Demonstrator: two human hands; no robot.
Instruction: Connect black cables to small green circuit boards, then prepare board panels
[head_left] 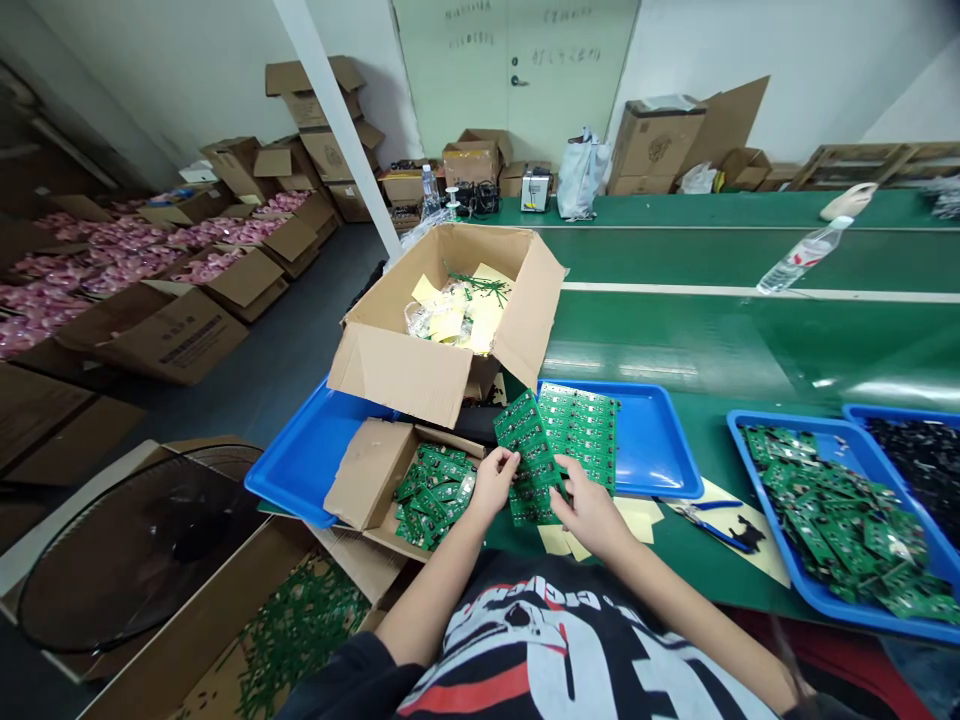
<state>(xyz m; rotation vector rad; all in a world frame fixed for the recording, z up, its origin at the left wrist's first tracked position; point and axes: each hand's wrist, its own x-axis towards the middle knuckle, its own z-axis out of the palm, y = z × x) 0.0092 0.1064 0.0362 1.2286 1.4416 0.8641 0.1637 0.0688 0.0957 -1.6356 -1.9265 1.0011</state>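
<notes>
Between my two hands a green circuit board panel is held up at a tilt, its face covered with rows of small parts. My left hand pinches its left edge. Closed on the lower right edge is my right hand. Just behind, a second circuit board panel rests over a blue tray. Beside my left hand stands a small cardboard box with loose circuit boards inside.
A large open carton holds yellow paper and green strips. Blue-handled pliers lie to the right, near a blue tray of small boards. A fan stands at left. Further back lies a water bottle.
</notes>
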